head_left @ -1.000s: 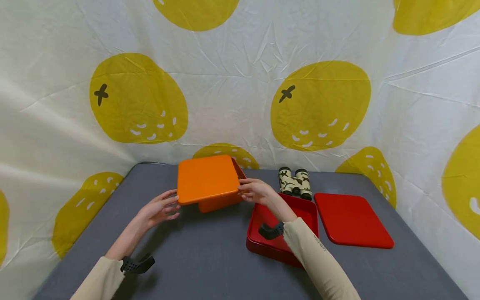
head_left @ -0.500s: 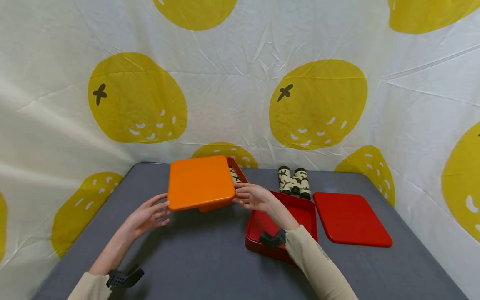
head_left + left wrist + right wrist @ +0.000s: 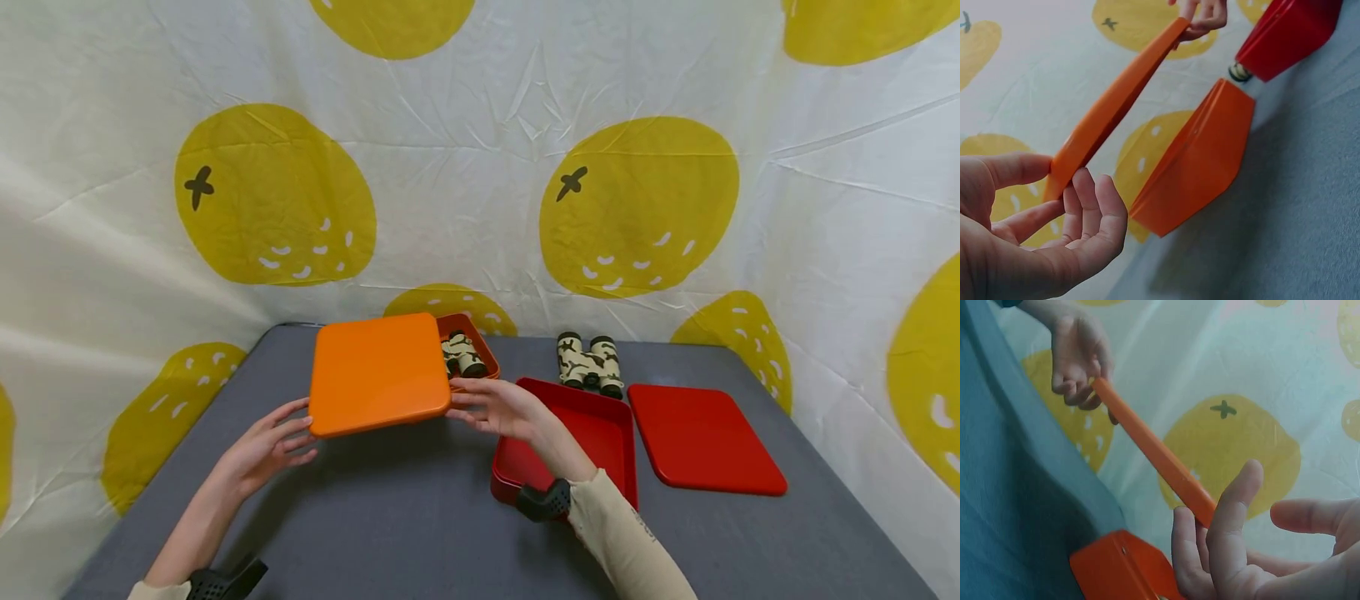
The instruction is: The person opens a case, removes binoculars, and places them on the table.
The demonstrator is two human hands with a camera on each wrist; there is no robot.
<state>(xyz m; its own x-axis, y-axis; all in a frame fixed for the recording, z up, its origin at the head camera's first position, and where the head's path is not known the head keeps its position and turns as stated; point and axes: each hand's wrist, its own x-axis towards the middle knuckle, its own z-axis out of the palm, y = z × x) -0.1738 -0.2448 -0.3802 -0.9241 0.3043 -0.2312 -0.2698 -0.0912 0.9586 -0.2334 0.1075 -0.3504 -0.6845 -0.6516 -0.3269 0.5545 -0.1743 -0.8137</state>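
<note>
Between my two hands hangs an orange square lid (image 3: pixel 378 375), raised and tilted above the table. My left hand (image 3: pixel 258 454) pinches its left front corner; in the left wrist view, fingers lie on both its faces. At the right front corner, my right hand (image 3: pixel 506 408) holds the edge with its fingertips; one digit stands apart from the lid in the right wrist view. Behind and below the lid stands an orange box (image 3: pixel 1204 169), uncovered and partly hidden in the head view. Camouflage binoculars (image 3: pixel 468 360) lie in it, partly covered by the lid.
An uncovered red box (image 3: pixel 581 421) stands on the grey table (image 3: pixel 420 517) under my right forearm. A red lid (image 3: pixel 705 437) lies flat to its right. A second pair of camouflage binoculars (image 3: pixel 590 367) lies behind the red box. A patterned curtain (image 3: pixel 465 217) closes off the back.
Both hands have carried the orange lid left and toward me, off the orange box. The binoculars inside have come into sight. The red box, red lid and other binoculars stay put.
</note>
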